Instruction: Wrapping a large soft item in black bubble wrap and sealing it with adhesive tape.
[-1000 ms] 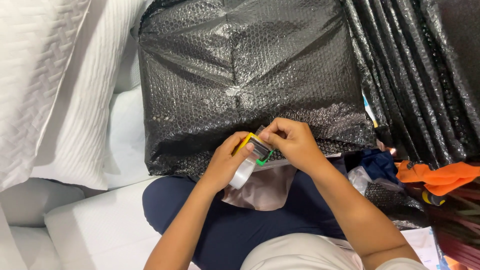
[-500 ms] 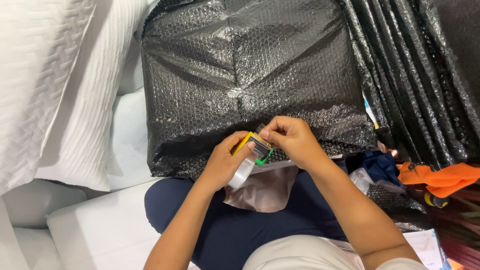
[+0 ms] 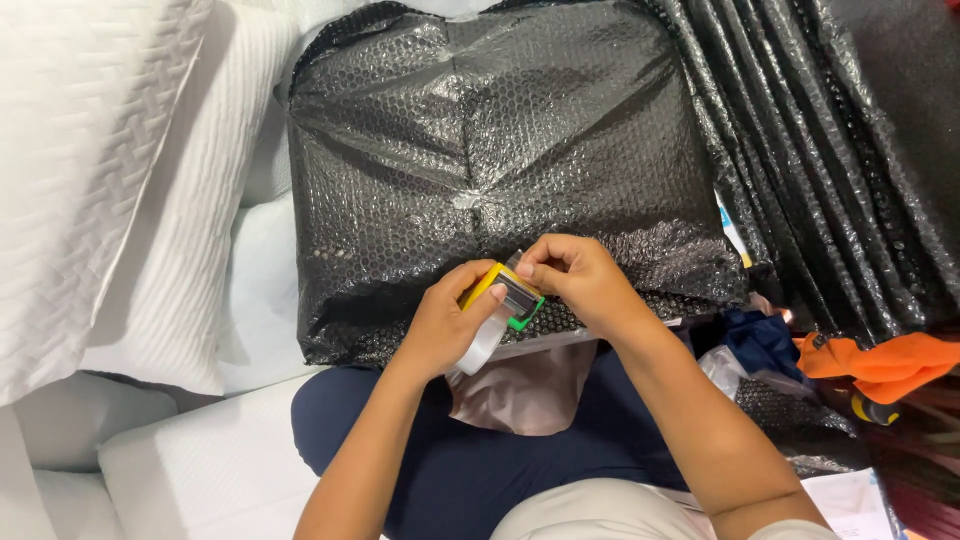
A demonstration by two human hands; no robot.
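Left hand [image 3: 440, 325] grip is closed around the tape dispenser [image 3: 497, 305] at the near edge of the black bubble-wrap parcel [image 3: 480, 170], while right hand [image 3: 580, 280] pinches its tape end.

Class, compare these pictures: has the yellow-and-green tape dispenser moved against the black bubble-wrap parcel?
No. The yellow-and-green tape dispenser stays at the black bubble-wrap parcel's near edge, held between left hand and right hand.
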